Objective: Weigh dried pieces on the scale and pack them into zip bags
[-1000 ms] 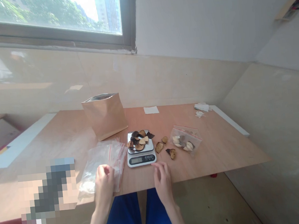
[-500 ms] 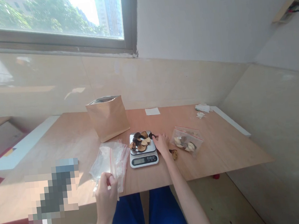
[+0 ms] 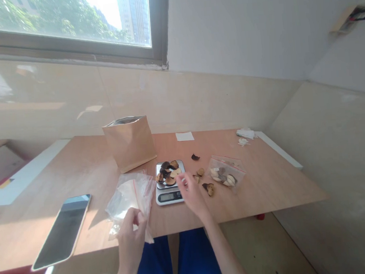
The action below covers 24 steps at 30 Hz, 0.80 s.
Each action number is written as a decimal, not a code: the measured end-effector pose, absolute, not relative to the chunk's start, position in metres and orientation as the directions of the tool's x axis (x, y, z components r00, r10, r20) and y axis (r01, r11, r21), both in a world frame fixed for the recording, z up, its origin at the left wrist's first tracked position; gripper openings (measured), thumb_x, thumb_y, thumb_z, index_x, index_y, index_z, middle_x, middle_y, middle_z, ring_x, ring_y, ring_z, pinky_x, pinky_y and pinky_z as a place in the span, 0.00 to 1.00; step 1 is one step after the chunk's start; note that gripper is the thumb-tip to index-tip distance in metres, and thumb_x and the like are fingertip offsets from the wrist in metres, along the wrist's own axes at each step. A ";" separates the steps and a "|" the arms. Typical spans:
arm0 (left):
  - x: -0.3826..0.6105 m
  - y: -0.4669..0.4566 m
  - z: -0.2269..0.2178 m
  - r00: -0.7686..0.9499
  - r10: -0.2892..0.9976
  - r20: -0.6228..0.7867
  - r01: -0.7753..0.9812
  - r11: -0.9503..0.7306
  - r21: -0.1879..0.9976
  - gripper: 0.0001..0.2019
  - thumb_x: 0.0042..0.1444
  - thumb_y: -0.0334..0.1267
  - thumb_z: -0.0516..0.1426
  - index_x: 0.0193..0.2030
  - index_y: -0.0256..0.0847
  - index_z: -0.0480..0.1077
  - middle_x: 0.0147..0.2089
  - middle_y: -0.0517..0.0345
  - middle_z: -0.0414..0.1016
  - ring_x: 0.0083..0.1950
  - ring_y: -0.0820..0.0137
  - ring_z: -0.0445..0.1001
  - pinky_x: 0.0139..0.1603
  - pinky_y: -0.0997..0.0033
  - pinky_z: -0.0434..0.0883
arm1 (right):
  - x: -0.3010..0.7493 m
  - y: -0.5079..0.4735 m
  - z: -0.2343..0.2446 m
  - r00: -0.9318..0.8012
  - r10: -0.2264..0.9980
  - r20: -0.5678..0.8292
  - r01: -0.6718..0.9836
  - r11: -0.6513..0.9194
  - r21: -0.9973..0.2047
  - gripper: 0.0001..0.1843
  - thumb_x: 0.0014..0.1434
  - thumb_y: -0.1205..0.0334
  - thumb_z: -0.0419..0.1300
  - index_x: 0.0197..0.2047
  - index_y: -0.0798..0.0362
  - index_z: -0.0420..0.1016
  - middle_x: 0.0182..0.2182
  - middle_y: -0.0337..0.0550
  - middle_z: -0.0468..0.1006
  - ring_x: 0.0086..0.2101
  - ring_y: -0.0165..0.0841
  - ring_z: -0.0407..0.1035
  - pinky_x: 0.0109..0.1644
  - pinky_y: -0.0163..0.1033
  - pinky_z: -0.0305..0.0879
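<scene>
My left hand (image 3: 131,230) is closed at the near edge of a flat stack of clear zip bags (image 3: 124,198), its fingers pinching the top bag's edge. On a white kitchen scale (image 3: 170,198) sits a pile of dark-edged, tan dried slices (image 3: 166,173) that look like mushroom. My right hand (image 3: 191,192) hovers by the scale's right edge, beside the pale slices, with fingers curled together; whatever lies between the fingertips is hidden. To its right are loose slices (image 3: 209,189) and a single dark slice (image 3: 195,157) on the table.
An open brown paper pouch (image 3: 130,144) stands behind the bags. A zip bag with pale and dark pieces (image 3: 226,173) lies to the right. A phone with a cable (image 3: 64,230) is at the left. A white card (image 3: 184,136) and crumpled white scraps (image 3: 245,135) lie further back.
My right hand has moved left and toward me, from the scale's right side to its front right edge. A dark slice that was at its fingers now lies on the table. The left hand barely moved.
</scene>
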State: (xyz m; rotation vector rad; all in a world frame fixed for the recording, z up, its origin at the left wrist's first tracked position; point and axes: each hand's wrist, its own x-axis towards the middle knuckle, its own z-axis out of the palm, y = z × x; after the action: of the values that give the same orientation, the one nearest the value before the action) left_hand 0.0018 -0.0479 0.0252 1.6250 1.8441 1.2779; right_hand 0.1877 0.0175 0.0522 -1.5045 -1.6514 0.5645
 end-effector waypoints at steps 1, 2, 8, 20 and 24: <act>0.004 -0.047 0.025 -0.224 0.927 0.301 0.591 -0.117 0.799 0.12 0.56 0.43 0.47 0.24 0.43 0.56 0.22 0.65 0.57 0.25 0.73 0.60 0.28 0.75 0.61 | 0.174 0.002 0.055 -0.057 0.975 0.216 0.485 0.217 -0.847 0.13 0.64 0.56 0.48 0.39 0.52 0.70 0.37 0.41 0.74 0.35 0.29 0.68 0.39 0.34 0.64; 0.006 -0.046 0.026 -0.173 0.934 0.312 0.588 -0.157 0.793 0.12 0.56 0.43 0.48 0.23 0.43 0.56 0.22 0.64 0.57 0.25 0.73 0.60 0.28 0.75 0.61 | 0.161 -0.012 0.056 -0.119 0.977 0.178 0.408 0.211 -0.888 0.12 0.64 0.55 0.49 0.39 0.52 0.70 0.37 0.41 0.75 0.34 0.29 0.68 0.38 0.33 0.64; 0.006 -0.047 0.032 -0.015 0.976 0.216 0.524 -0.176 0.833 0.13 0.56 0.46 0.49 0.25 0.43 0.60 0.26 0.61 0.63 0.28 0.71 0.64 0.27 0.75 0.63 | 0.122 -0.039 0.053 -0.113 0.992 0.046 0.217 0.070 -0.974 0.10 0.60 0.57 0.52 0.34 0.53 0.70 0.27 0.38 0.74 0.28 0.28 0.68 0.33 0.32 0.63; -0.021 -0.058 0.065 -0.618 0.745 0.253 0.531 0.158 0.833 0.10 0.52 0.44 0.49 0.25 0.43 0.59 0.22 0.64 0.60 0.26 0.71 0.60 0.29 0.72 0.59 | 0.120 -0.044 0.019 0.125 0.992 -0.032 0.376 -0.077 -0.923 0.06 0.55 0.63 0.53 0.27 0.50 0.61 0.22 0.36 0.70 0.23 0.29 0.64 0.28 0.32 0.57; -0.025 -0.053 0.070 -0.538 0.809 0.238 0.572 0.142 0.808 0.11 0.52 0.46 0.48 0.25 0.43 0.61 0.28 0.60 0.67 0.32 0.66 0.66 0.32 0.68 0.63 | 0.121 -0.057 0.022 0.023 0.998 -0.062 0.315 -0.066 -0.947 0.10 0.60 0.56 0.52 0.32 0.52 0.67 0.24 0.38 0.72 0.26 0.30 0.67 0.29 0.32 0.60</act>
State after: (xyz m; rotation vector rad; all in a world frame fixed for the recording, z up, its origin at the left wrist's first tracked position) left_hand -0.0252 -0.0531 0.0695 1.3480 2.1662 1.3458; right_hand 0.1206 -0.0567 0.0220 -1.4985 -1.4011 1.0787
